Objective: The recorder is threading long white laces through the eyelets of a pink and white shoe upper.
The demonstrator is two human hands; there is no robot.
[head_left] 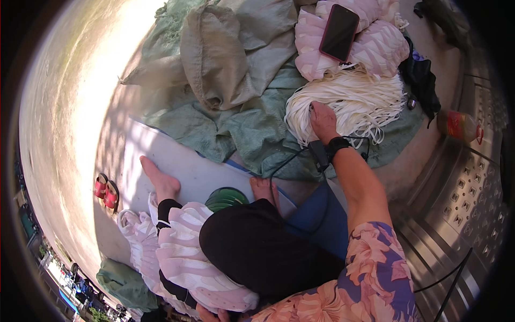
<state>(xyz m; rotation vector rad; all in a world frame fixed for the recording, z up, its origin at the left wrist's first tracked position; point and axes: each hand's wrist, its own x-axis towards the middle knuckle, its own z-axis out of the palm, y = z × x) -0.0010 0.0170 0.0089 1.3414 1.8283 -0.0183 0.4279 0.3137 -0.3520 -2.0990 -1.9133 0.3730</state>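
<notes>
My right hand (324,122), with a dark strap and a small box at the wrist, reaches forward into a heap of thin white cords (354,99). Its fingers are closed on some strands at the near left side of the heap. A pink-and-white ridged fabric piece (188,244) lies over my left leg, beside my black-clad knee. At the lower edge, my left hand (212,314) shows only in part, its fingers curled against the near edge of that fabric. A thin black cable (273,174) runs from the wrist box down past my foot.
A dark phone (339,33) rests on pink-and-white bundles (375,51) behind the cords. Grey-green sacking (214,53) spreads ahead. Near my feet is a round green object (226,198); red sandals (107,192) stand left. A bottle (458,126) lies on the perforated metal seat (466,188) at right.
</notes>
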